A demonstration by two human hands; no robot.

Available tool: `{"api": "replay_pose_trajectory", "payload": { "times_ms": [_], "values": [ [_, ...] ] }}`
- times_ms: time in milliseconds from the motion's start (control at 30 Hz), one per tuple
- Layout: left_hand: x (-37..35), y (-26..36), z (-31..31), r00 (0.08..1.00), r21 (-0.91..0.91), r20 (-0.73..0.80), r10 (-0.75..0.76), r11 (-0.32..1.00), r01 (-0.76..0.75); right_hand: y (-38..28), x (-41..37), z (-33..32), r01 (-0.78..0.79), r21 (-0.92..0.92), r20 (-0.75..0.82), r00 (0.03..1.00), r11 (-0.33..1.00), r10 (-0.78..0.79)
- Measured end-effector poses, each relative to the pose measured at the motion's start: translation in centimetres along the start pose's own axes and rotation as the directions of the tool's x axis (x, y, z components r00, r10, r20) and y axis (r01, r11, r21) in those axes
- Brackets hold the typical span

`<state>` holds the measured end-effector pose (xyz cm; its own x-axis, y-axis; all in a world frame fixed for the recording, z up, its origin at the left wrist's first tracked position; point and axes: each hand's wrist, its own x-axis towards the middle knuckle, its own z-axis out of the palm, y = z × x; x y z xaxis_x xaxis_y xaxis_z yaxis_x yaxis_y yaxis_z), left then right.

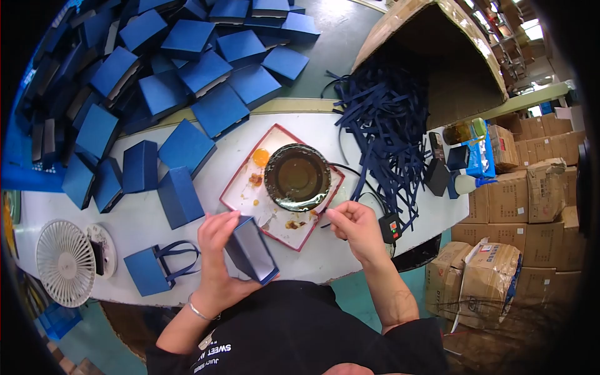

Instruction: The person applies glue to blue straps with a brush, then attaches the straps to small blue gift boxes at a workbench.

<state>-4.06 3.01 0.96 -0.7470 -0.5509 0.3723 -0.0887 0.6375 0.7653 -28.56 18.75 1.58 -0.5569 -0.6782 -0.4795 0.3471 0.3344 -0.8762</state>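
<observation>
My left hand (219, 262) is wrapped round a blue paper box (244, 250), tilted so that its open end and white inside face me. Close to the right edge of a red-rimmed tray (244, 182), my right hand (356, 228) is closed in a pinch. A small dark blue bit, which looks like a ribbon end (325, 224), shows at its fingertips; the rest is hidden. On the tray stands a round pot (297, 178) of brown liquid, with amber drips around it. A finished-looking blue bag (149, 270) with ribbon handles lies left of my left hand.
Many blue boxes (187, 39) are heaped at the back left. Loose dark blue ribbons (387, 119) spill from a cardboard carton (462, 75). A white fan (65, 262) stands at the left edge. A corded switch (391, 228) lies right of my right hand. Stacked cartons (500, 197) stand beyond the table.
</observation>
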Motion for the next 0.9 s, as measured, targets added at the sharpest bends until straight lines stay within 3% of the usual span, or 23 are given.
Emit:
{"api": "replay_pose_trajectory", "payload": {
  "times_ms": [200,300,433,567,800,900],
  "values": [
    [1.3,1.7,0.4,0.999,0.010,-0.042,0.022,1.000,-0.022,-2.3,-6.0,4.0,0.105,-0.102,0.089,0.991,0.989,-0.096],
    [1.3,2.2,0.6,0.995,0.090,-0.059,0.084,0.993,-0.079,-2.9,-7.6,5.4,0.103,-0.222,0.141,0.987,0.970,-0.073],
    [0.9,2.5,0.5,0.991,0.122,-0.062,0.119,0.986,-0.111,-2.9,-7.4,6.4,0.289,-0.440,0.215,0.953,0.850,-0.213],
    [0.4,2.6,0.4,0.987,0.137,-0.067,0.148,0.981,-0.138,-2.4,-6.9,7.3,0.406,-0.441,0.197,0.914,0.801,-0.355],
    [-0.1,2.8,0.3,0.965,0.202,-0.069,0.251,0.951,-0.233,-2.2,-7.0,7.5,0.414,-0.495,0.194,0.909,0.764,-0.368],
    [0.1,2.8,0.2,0.980,0.132,-0.073,0.187,0.975,-0.176,-2.8,-7.0,7.2,0.455,-0.496,0.258,0.891,0.740,-0.374]
  ]
}}
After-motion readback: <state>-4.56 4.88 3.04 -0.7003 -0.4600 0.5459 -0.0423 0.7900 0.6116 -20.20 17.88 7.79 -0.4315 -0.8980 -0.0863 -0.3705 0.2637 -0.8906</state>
